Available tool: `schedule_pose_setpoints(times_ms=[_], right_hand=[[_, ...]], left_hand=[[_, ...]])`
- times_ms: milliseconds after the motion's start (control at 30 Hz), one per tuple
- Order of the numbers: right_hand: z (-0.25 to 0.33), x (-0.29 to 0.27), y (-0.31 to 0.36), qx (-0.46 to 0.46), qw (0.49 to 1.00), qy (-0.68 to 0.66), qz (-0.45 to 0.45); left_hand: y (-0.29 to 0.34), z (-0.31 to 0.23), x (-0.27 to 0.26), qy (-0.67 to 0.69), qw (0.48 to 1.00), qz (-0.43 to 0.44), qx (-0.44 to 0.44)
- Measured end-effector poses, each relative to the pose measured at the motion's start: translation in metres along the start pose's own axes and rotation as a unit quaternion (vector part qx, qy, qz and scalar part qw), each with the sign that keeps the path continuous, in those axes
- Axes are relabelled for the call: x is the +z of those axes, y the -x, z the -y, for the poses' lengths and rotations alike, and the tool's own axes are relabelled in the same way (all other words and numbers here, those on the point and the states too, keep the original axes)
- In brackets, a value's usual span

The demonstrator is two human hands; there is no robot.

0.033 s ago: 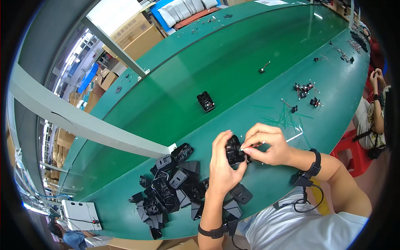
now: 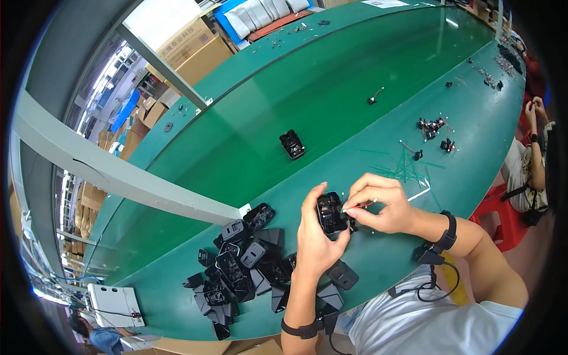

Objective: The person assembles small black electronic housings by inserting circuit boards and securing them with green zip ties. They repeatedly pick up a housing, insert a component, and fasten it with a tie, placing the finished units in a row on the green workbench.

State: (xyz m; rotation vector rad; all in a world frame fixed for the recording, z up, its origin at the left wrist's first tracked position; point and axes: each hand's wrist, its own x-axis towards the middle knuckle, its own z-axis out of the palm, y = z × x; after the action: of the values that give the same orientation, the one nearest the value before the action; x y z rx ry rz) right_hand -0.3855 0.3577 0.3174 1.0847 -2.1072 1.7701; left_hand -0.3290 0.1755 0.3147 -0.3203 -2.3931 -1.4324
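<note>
My left hand [image 2: 316,236] grips an open black plastic housing [image 2: 330,214] by its sides, thumb at the near edge, its hollow inside facing up. At its right side, my right hand [image 2: 384,207] pinches a thin wire; a red lead [image 2: 368,205] shows along the fingers. The wire's near end is at the housing's rim, and the fingers hide how it sits. A small dark part below the right fingertips is mostly covered. Left of my left hand lies a pile of black housings and covers [image 2: 236,266], some open side up.
Thin green strips [image 2: 405,168] lie beyond my right hand, near several small wired black parts [image 2: 432,127]. Another black housing [image 2: 291,144] rests on the lighter green strip. A grey post [image 2: 177,192] slants down to the bench at left. A person sits at the far right by a red stool [image 2: 503,222].
The housing has turned slightly in my left hand, and its inside shows more. My left fingertips have shifted up a little; the right hand has barely moved.
</note>
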Motion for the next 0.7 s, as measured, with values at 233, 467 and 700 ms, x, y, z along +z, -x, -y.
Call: schedule_pose_setpoints(times_ms=[233,467,700], right_hand=[[-0.001,-0.01,-0.005,-0.005,1.0,0.003,0.0],[0.003,-0.02,-0.011,-0.061,0.995,0.004,0.081],[0.003,-0.009,-0.008,-0.123,0.983,0.018,0.134]], left_hand=[[0.001,0.004,-0.011,0.143,0.987,0.056,-0.035],[0.001,0.008,-0.039,0.368,0.899,0.173,-0.161],[0.003,0.013,-0.035,0.34,0.905,0.199,-0.162]])
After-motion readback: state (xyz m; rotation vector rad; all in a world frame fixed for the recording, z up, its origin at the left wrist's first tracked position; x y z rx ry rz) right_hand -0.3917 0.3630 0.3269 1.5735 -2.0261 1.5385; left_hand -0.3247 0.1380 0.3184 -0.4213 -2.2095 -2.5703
